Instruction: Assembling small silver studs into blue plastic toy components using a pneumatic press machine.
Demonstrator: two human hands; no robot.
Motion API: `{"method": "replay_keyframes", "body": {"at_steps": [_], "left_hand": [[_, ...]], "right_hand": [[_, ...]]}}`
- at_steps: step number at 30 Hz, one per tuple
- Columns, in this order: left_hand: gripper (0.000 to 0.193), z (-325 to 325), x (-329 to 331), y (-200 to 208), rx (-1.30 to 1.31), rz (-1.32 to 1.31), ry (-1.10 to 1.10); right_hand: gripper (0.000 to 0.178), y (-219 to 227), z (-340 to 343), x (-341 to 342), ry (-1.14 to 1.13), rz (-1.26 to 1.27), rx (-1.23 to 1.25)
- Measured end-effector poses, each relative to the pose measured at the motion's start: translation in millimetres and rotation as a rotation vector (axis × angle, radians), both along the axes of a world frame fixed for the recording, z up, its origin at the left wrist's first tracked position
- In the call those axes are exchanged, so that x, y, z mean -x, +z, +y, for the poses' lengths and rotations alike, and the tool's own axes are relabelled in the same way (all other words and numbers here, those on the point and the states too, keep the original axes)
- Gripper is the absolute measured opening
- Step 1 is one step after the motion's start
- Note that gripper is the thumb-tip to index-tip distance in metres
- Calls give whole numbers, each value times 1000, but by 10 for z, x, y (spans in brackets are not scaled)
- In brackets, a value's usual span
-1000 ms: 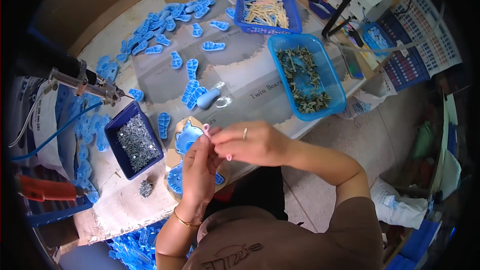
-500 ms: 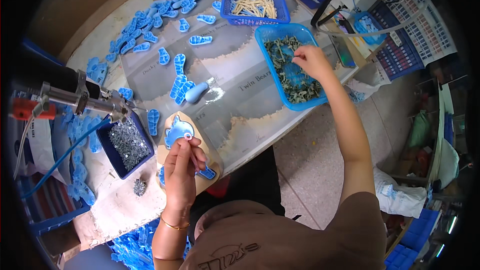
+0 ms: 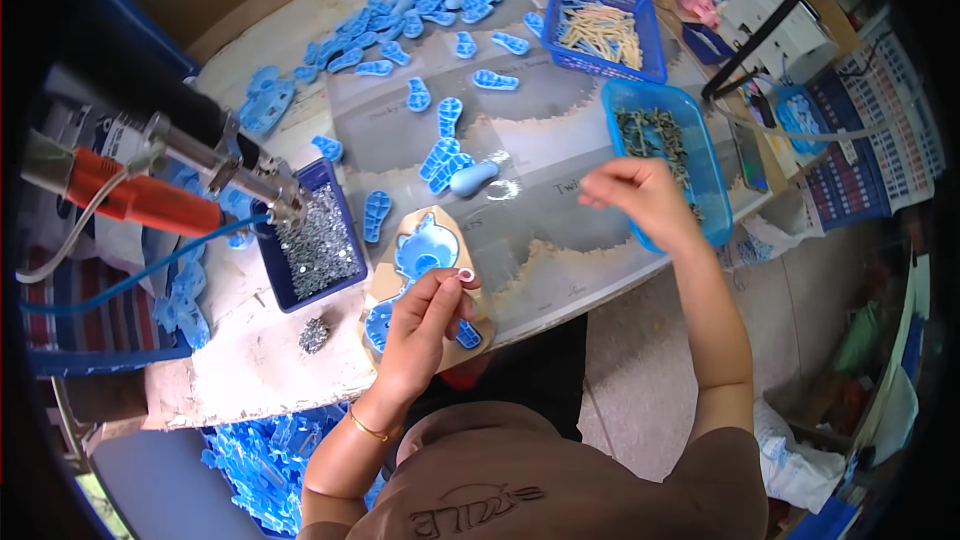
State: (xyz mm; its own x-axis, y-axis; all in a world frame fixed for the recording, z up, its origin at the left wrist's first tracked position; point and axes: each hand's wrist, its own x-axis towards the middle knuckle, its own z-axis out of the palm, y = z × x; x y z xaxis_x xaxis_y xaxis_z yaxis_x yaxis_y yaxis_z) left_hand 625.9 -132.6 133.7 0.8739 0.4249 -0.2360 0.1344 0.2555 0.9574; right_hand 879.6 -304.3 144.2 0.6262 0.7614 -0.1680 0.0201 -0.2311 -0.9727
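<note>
My left hand (image 3: 428, 325) pinches a small pale pink stick with a ring end (image 3: 466, 275); most of it is hidden by the fingers. It hovers over a tan block (image 3: 382, 287) whose recesses hold blue hollow plastic pieces, one a round animal-shaped shell (image 3: 428, 244). My right hand (image 3: 640, 198) is raised beside a light blue tray (image 3: 722, 180) of grey-green small parts (image 3: 668, 140). Its thumb and fingers are pressed together, and what lies between them is too small to make out. A smooth blue piece (image 3: 474, 178) rests beyond the block, touching ribbed blue pieces.
At the left, an orange-and-metal tool (image 3: 140, 202) with hoses reaches over a dark blue bin (image 3: 284, 285) of silvery screws. A screw clump (image 3: 314, 335) sits nearby. Blue pieces (image 3: 380, 25) pile at the back. A blue basket (image 3: 655, 70) holds cream sticks. A black pole (image 3: 765, 25) stands right.
My right hand has left the inside of the light blue tray and come back toward the block. My left hand still holds the ring-ended stick over the block. The whole view has shifted.
</note>
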Motion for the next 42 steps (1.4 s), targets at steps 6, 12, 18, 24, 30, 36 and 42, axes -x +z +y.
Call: {"method": "replay_keyframes", "body": {"at_steps": [6, 12, 18, 24, 30, 36, 42], "left_hand": [[25, 91, 137, -55, -65, 34, -57], [17, 149, 233, -63, -164, -21, 42], [13, 172, 267, -108, -200, -34, 54], [15, 138, 262, -105, -337, 12, 53], [16, 132, 277, -151, -732, 36, 57], [16, 190, 382, -89, -505, 97, -53], [19, 312, 431, -139, -626, 73, -20]], "right_hand": [[15, -170, 433, 578, 347, -101, -99], [14, -100, 643, 783, 385, -292, -60], [15, -122, 800, 937, 374, 70, -95], [13, -85, 826, 1019, 432, 323, -7], [13, 27, 773, 1181, 358, 35, 57], [10, -71, 749, 1106, 465, 334, 56], [19, -108, 846, 1273, 447, 18, -178]]}}
